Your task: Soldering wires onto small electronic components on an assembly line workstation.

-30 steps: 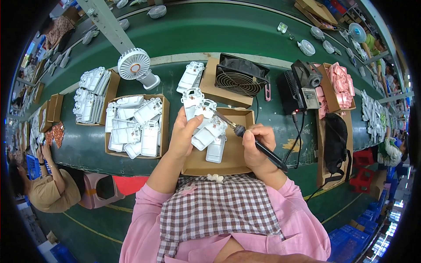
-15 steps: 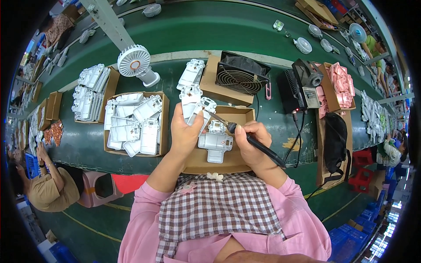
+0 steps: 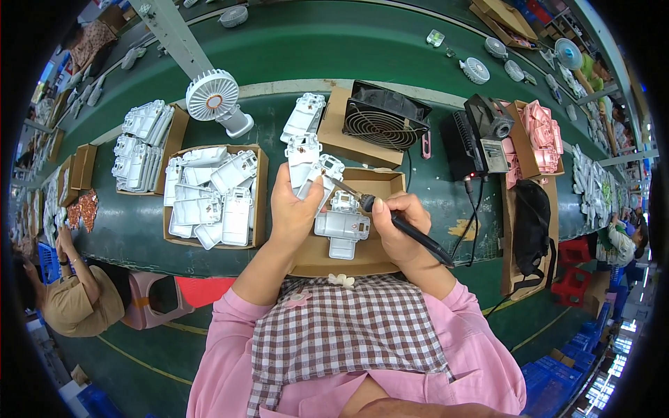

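My left hand [image 3: 296,209] is closed round white plastic housings [image 3: 302,174], which fan out above my thumb. In my right hand [image 3: 403,226] is a soldering iron [image 3: 424,242], gripped like a pen by its black handle. Its metal tip points up and left, to the upper end of the nearest held housing; whether it touches cannot be made out. Below lies a shallow cardboard tray [image 3: 382,256] with a few white housings [image 3: 341,226] inside. More white housings [image 3: 304,115] are stacked just beyond my left hand.
Left stands a cardboard box [image 3: 260,198] full of white housings, with a white handheld fan [image 3: 212,97] behind it. A black cooling fan [image 3: 387,118] sits ahead. Rightward are a black soldering station [image 3: 460,146], cables and pink housings [image 3: 540,132]. A co-worker [image 3: 80,296] sits far left.
Both hands, the soldering iron and the held housings stay almost still. On the green belt at the back, the small fans have shifted slightly left.
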The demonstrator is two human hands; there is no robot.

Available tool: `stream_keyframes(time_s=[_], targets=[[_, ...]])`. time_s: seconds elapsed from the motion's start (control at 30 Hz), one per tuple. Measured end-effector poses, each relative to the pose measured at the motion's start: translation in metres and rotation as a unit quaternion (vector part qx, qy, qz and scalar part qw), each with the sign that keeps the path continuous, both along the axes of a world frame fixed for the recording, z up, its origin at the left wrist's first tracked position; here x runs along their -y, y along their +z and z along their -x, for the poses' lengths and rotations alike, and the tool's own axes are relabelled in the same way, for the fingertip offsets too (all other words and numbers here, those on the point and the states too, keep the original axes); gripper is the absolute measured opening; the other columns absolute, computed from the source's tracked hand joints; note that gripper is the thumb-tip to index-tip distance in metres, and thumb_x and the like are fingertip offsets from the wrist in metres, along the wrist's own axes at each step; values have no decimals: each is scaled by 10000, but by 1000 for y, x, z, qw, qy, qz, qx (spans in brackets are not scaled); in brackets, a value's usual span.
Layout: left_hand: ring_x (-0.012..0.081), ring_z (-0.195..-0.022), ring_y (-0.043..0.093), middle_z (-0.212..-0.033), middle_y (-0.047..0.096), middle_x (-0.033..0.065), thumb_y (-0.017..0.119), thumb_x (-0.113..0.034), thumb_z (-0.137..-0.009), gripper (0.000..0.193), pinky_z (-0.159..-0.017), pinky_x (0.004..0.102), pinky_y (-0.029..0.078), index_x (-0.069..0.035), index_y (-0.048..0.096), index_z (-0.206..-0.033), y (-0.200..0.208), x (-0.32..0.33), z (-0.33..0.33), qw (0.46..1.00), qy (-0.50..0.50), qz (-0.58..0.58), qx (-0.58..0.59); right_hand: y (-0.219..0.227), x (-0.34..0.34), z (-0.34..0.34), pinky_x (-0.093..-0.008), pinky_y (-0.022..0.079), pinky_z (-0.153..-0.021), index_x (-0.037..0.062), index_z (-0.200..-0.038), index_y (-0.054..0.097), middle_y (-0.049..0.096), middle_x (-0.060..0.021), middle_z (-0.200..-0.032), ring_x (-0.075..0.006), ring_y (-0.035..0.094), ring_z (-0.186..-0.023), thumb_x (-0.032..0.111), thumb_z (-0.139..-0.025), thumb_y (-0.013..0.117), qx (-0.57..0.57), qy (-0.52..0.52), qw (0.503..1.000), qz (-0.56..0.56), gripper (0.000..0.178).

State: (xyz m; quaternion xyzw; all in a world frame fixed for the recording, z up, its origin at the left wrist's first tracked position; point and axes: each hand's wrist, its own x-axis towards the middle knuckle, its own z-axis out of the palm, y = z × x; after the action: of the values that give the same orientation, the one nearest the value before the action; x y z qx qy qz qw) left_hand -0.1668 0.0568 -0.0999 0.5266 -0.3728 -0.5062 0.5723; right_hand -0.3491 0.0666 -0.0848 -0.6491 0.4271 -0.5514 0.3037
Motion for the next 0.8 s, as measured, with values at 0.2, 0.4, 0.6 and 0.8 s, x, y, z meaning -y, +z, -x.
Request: stream_keyframes(time_s=[0.2, 0.4, 0.6, 0.8], targets=[[81, -634, 580, -881, 610, 61, 598, -12, -890, 234, -502, 243, 506, 0, 498, -1100, -1, -1, -1, 1000, -2, 3, -3, -3, -1, 1, -234, 407, -467, 25, -812, 548, 601, -61, -646, -89, 530, -518, 26, -837, 720, 15, -3, 1000, 4, 174], [85, -659, 587, -906, 610, 64, 608, -18, -880, 250, -492, 253, 518, 0, 506, -1108, 0, -1, -2, 1000, -14, -26, 11, -9, -1, 2, -230, 399, -481, 23, -823, 545, 586, -58, -677, -75, 511, -543, 26, -845, 716, 45, -10, 999, -12, 172], [85, -679, 591, -922, 609, 60, 605, -19, -877, 256, -496, 253, 527, -4, 506, -1113, 3, -2, -1, 999, -23, -22, 19, -9, 0, 2, -229, 403, -482, 20, -823, 546, 594, -64, -684, -79, 523, -547, 29, -847, 717, 48, -2, 999, -9, 173], [83, -659, 584, -908, 605, 54, 603, -19, -879, 255, -497, 250, 524, -7, 501, -1113, 4, -3, 0, 1000, -22, -15, 16, -6, -1, 2, -231, 421, -486, 14, -831, 558, 605, -72, -690, -90, 555, -558, 34, -847, 720, 41, 6, 999, -10, 164]])
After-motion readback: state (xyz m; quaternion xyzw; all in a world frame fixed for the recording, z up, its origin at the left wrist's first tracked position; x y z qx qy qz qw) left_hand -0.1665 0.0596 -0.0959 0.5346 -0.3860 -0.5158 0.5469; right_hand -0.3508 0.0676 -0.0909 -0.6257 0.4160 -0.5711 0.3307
